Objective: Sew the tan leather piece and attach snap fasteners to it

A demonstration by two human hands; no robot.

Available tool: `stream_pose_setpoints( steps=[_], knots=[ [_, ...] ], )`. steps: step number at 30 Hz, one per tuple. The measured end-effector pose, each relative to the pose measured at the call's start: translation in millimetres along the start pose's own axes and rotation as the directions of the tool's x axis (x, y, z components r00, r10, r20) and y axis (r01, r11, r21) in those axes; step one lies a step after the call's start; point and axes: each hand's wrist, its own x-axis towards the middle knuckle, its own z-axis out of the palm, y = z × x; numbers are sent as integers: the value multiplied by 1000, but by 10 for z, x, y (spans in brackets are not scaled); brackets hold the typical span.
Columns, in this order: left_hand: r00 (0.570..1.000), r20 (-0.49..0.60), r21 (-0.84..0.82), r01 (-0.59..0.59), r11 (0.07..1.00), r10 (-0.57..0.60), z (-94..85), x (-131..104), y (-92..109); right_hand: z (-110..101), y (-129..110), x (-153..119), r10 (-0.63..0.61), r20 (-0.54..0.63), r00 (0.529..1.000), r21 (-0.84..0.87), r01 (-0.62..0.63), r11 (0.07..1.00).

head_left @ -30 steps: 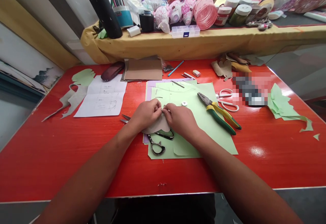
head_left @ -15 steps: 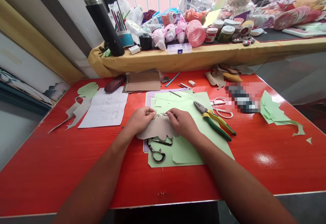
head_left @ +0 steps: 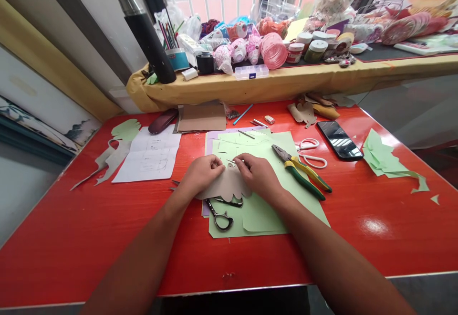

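Note:
A grey scalloped piece (head_left: 225, 184) lies between my hands over green paper sheets (head_left: 272, 215). My left hand (head_left: 203, 173) is closed on its upper left edge. In my right hand (head_left: 258, 172), thumb and fingers pinch a thin metallic stick (head_left: 231, 161) beside the piece's top edge. Black-handled scissors (head_left: 223, 221) lie partly beneath the grey piece, their blade tips showing left of my left wrist. Pliers with green and yellow handles (head_left: 302, 172) rest on the paper to the right of my right hand.
White-handled scissors (head_left: 315, 161), a phone (head_left: 339, 141) and green scraps (head_left: 384, 157) lie right. At left are a printed sheet (head_left: 148, 157), a dark case (head_left: 162, 121) and cut scraps (head_left: 112, 160). Brown card (head_left: 202, 117) lies behind. A crowded ledge (head_left: 214, 87) spans the back.
My left hand has shifted slightly right along the piece's top edge, its fingers curled in more. The grey piece has moved a little right. The view has shifted slightly.

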Motion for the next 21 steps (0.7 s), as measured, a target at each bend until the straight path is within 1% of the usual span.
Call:
stream_pose_setpoints(
  steps=[4, 6, 8, 11, 15, 17, 21],
  knots=[
    [1000, -27, 9, -10, 1000, 10, -5, -11, 19, -126, 86, 46, 19, -140, 990, 8, -19, 1000],
    [999, -41, -11, -7, 1000, 6, -11, -17, 18, -195, 156, 81, 46, -210, 977, -26, -53, 998],
    [999, -49, -52, -10, 999, 8, -7, -19, 4, -247, 232, 114, 68, -252, 965, -74, -89, 993],
    [996, -92, -127, -23, 992, 12, 12, -12, -37, -282, 332, 146, 77, -270, 960, -125, -114, 986],
    [988, -152, -136, -40, 990, 19, 28, -2, -75, -273, 400, 144, 57, -259, 964, -180, -107, 978],
    [988, -151, -101, -46, 994, 30, 25, -6, -72, -266, 415, 135, 58, -253, 966, -207, -113, 972],
    [994, -104, 53, -21, 998, 26, 9, -26, -35, -278, 425, 135, 78, -253, 964, -254, -144, 956]
  ],
)
